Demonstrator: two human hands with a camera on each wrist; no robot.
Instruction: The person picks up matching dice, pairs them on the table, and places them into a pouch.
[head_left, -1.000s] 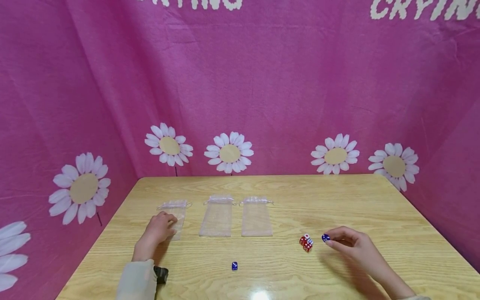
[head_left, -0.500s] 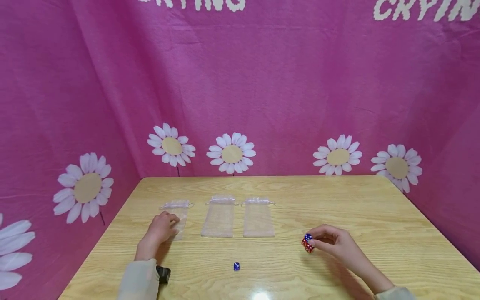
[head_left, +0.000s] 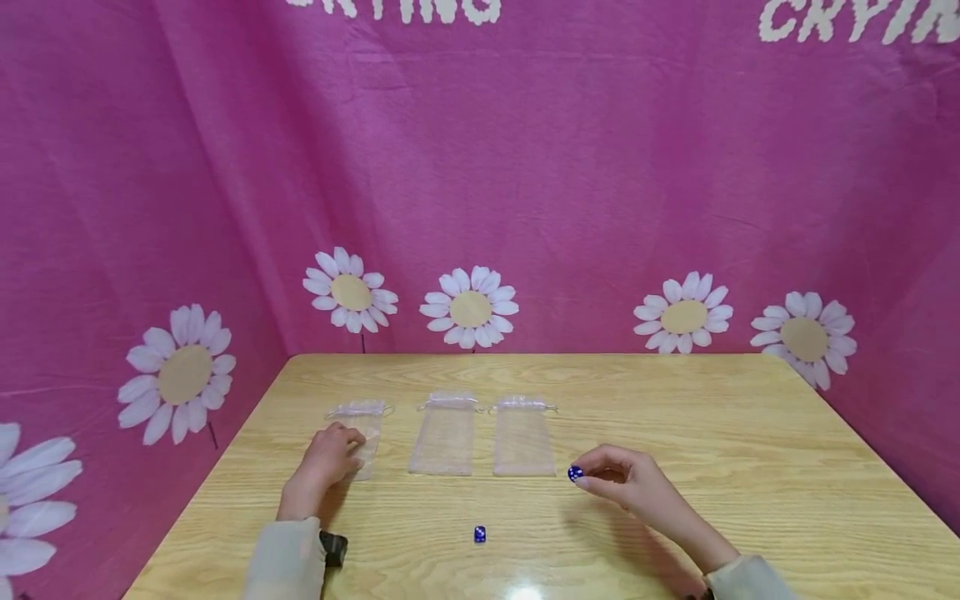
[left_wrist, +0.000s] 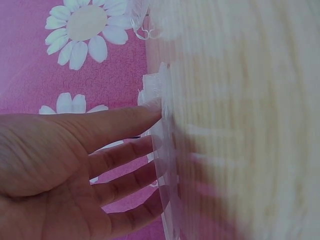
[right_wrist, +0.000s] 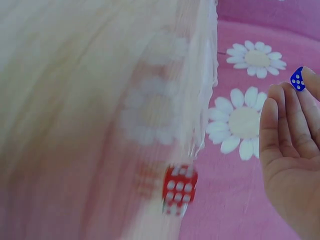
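My right hand pinches a blue die with white dots between thumb and fingertips, over the table just right of the right-hand mesh bag. In the right wrist view, a red die lies on the table near this hand; in the head view the hand covers it. A second blue die rests alone near the front middle. My left hand rests on the left mesh bag, its fingers extended and fingertips touching the sheer fabric.
A third sheer drawstring bag lies flat between the other two. The bags form a row across the wooden table. A pink curtain with daisies stands behind and at the sides of the table.
My right hand has carried the blue die leftward, passing over the red dice, toward the right-hand bag. The left hand has stayed on its bag. The head view has shifted slightly.
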